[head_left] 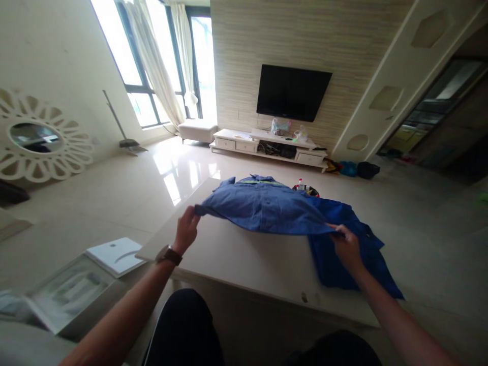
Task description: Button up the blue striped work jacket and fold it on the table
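Observation:
A blue button-front work shirt (pixel 263 206) is stretched between my two hands, its near hem lifted above the pale table (pixel 244 259). My left hand (pixel 187 229) pinches the hem's left corner, a dark watch on that wrist. At the other end, my right hand (pixel 347 249) grips the right corner of the same hem. A yellow-green stripe shows toward the shirt's far end. Under and beside my right hand lies a darker blue garment (pixel 343 254), spread over the table's right side and hanging past its edge.
Beyond the table stands a bottle with a red cap (pixel 301 184). White boxes (pixel 114 255) sit at the left, near the table's corner. Farther back are a low TV cabinet (pixel 236 144), a wall television (pixel 293 92) and a dustpan (pixel 129 144). My knees are close to the table's front edge.

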`<state>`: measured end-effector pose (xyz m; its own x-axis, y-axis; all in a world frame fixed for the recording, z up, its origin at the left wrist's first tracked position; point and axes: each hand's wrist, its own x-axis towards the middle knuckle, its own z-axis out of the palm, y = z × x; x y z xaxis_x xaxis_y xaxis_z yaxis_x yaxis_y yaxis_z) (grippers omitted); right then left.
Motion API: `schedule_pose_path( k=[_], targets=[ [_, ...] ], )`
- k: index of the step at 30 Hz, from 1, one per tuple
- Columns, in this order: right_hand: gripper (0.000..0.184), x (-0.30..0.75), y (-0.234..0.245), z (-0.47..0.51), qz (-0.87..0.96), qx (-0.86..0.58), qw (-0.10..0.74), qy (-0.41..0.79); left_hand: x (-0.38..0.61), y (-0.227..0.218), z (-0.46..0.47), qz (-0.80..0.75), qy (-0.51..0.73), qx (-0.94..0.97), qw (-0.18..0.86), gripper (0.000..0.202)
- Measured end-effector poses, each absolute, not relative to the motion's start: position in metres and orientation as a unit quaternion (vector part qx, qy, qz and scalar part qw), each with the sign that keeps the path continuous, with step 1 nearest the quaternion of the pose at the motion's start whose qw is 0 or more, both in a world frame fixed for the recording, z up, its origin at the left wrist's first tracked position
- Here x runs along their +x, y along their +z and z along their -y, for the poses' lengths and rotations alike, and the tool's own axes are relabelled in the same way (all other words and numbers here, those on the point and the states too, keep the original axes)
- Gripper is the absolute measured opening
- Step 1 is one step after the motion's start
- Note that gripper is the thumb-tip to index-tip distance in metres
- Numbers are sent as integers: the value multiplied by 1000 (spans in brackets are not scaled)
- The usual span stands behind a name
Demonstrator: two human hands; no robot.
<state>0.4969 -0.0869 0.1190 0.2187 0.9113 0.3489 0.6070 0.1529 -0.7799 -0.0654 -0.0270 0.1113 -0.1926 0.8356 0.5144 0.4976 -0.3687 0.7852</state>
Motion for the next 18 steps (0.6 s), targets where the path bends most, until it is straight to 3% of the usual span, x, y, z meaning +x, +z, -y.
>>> schedule_pose_path(
  k=[2, 4, 7, 13, 18],
  targets=[
    [28, 490, 65, 123, 605, -632, 437, 211, -75, 58, 57, -588, 441, 645, 209, 27],
    [17, 480, 12, 153, 619, -664, 344, 239, -81, 18, 77, -617, 329, 665, 263, 27],
    [3, 468, -39, 181, 629, -705, 233, 230, -85, -14, 93, -628, 178, 701, 286, 27],
    [53, 455, -59, 198, 656, -702, 168, 220, -66, -29, 105, -632, 95, 726, 256, 53],
    [74, 466, -68, 219, 680, -690, 113, 222, -47, -48, 121, -626, 12, 734, 262, 78]
  ],
)
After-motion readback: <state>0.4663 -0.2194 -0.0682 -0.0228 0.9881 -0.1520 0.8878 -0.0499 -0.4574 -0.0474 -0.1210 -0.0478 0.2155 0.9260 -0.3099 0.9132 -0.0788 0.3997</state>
